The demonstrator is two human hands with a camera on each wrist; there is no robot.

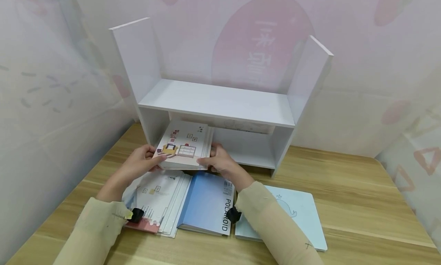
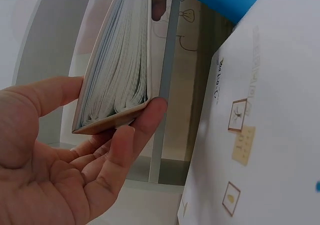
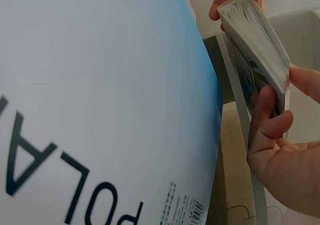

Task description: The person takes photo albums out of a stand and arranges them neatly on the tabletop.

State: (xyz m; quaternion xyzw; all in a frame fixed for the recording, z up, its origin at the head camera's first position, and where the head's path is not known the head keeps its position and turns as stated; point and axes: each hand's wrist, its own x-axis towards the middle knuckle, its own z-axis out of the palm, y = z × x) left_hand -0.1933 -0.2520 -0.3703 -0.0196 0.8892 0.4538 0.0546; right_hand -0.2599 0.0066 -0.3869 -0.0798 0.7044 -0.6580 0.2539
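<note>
A thick white hardcover book (image 1: 182,142) with a printed room scene on its cover lies level at the left front of the lower shelf compartment, its rear part inside. My left hand (image 1: 139,163) grips its near left corner, thumb on the cover and fingers underneath. At the near right corner my right hand (image 1: 222,161) pinches it the same way. The left wrist view shows the page edges (image 2: 117,60) facing that hand, between thumb and fingers. In the right wrist view, the right hand (image 3: 285,160) has fingers beneath the book (image 3: 257,40).
A white two-level desk shelf (image 1: 220,102) stands against the printed backdrop. On the wooden table (image 1: 365,203) lie a stack of white books (image 1: 156,196), a blue POLAROID album (image 1: 206,203) and a pale blue book (image 1: 303,215), partly under my right forearm.
</note>
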